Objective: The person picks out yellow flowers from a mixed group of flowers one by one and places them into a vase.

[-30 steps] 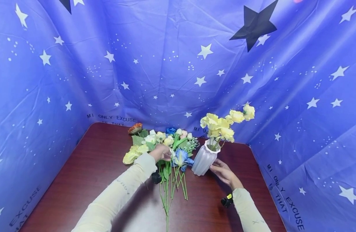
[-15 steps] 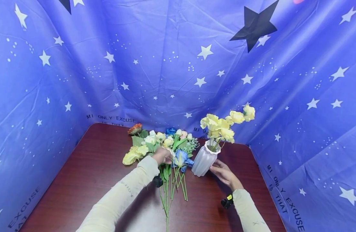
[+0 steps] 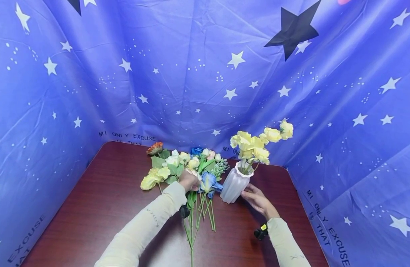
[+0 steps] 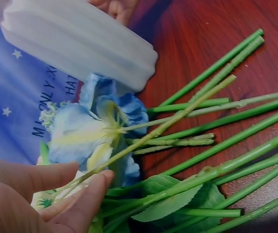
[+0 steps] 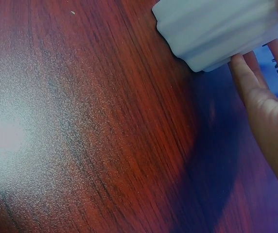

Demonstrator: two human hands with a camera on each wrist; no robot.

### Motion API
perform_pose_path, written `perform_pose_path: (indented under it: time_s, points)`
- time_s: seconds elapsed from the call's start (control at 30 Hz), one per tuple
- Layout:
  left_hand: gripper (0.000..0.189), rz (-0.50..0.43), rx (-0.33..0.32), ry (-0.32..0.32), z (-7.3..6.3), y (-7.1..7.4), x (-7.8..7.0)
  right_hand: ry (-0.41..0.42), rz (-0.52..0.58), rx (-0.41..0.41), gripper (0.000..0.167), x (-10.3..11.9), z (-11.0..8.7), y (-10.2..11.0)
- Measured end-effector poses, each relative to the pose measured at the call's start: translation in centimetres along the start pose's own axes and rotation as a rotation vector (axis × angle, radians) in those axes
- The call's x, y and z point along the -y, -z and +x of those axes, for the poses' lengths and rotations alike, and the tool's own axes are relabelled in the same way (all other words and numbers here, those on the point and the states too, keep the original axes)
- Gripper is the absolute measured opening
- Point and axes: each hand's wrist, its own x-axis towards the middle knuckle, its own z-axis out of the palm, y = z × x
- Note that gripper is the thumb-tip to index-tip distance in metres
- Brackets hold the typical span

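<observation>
Pinching a thin stem (image 4: 148,138) between thumb and finger of the left hand (image 3: 189,180), amid heaped flowers on the dark red table (image 3: 108,207). Resting the right hand (image 3: 258,200) against the lower right side of the white vase (image 3: 234,185); fingers partly hidden there, so hard to say whether curled round it or merely touching. Just right of the left hand and near the vase, a light blue flower (image 3: 208,181); nearer the viewer, loose green stems (image 3: 212,218). Left of the left hand, a pale yellow bloom (image 3: 155,178); farther back, an orange flower (image 3: 155,148) and a dark blue rose (image 3: 196,151). Rising from the vase mouth, yellow flowers (image 3: 248,144). Beyond, a blue star-printed curtain (image 3: 191,74).
</observation>
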Motion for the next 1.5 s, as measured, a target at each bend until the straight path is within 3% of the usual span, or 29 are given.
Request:
perform_pose_path:
  time_s: [0.27,0.47,0.63,0.83,1.13,1.27,1.5]
  points:
    - [0.029,0.114,-0.052,-0.028,0.8,-0.6,0.8,-0.026,0.037,-0.001,0.051,0.7,-0.1,-0.8]
    - [0.030,0.150,-0.082,-0.025,1.0,-1.0,0.9,-0.029,0.039,0.019,0.048,1.4,-0.3,-1.5]
    - [0.034,0.161,-0.095,-0.018,0.9,-1.4,0.8,-0.027,0.033,0.000,0.049,0.8,-0.1,-1.0]
    - [0.023,0.218,-0.129,-0.072,0.9,-1.4,0.8,-0.018,-0.001,-0.021,0.044,0.2,0.0,-0.4]
    - [0.026,0.194,-0.049,-0.112,1.0,-1.0,0.6,-0.019,0.044,0.002,0.048,0.4,0.0,-0.3]
    - [0.037,0.167,-0.023,-0.099,1.0,-0.8,0.6,-0.029,0.071,0.009,0.049,0.9,0.0,-0.8]
    - [0.032,0.169,-0.010,-0.072,0.8,-0.6,0.4,-0.037,0.068,0.010,0.046,1.7,-0.3,-1.8]
